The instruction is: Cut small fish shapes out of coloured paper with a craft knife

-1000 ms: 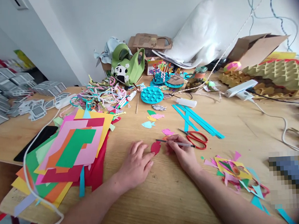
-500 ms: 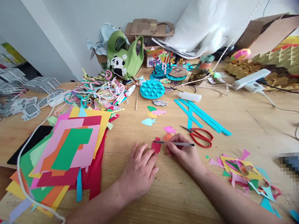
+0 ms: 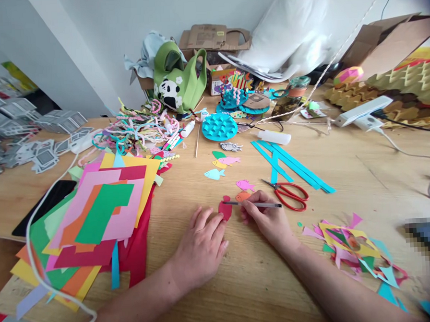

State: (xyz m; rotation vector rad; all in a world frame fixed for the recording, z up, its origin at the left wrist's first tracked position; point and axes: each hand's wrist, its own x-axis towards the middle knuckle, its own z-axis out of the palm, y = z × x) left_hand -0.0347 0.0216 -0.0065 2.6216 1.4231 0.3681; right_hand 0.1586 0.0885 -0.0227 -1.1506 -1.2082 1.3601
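Observation:
A small red paper cutout (image 3: pixel 225 210) lies on the wooden table, its near end under the fingertips of my left hand (image 3: pixel 201 246). That hand rests flat with its fingers stretched out. Pinched in my right hand (image 3: pixel 266 217) is a slim pen (image 3: pixel 260 204), held almost level, its tip on the red cutout. Beside the right fingers lies an orange paper fish (image 3: pixel 243 196), partly covered by them. Just beyond it are a pink paper fish (image 3: pixel 245 185) and a light blue paper fish (image 3: pixel 214 174). Red-handled scissors (image 3: pixel 292 196) lie open right of my right hand.
Stacked coloured paper (image 3: pixel 105 210) covers the left side, with a white cable (image 3: pixel 34 257) across it. Paper scraps (image 3: pixel 349 245) lie at the right, blue strips (image 3: pixel 294 166) beyond the scissors. A blue scalloped disc (image 3: pixel 219 127) and green panda bag (image 3: pixel 182 81) stand farther back.
The pen tip has shifted very slightly on the red cutout. Both hands otherwise keep their places, and the whole view has moved a little.

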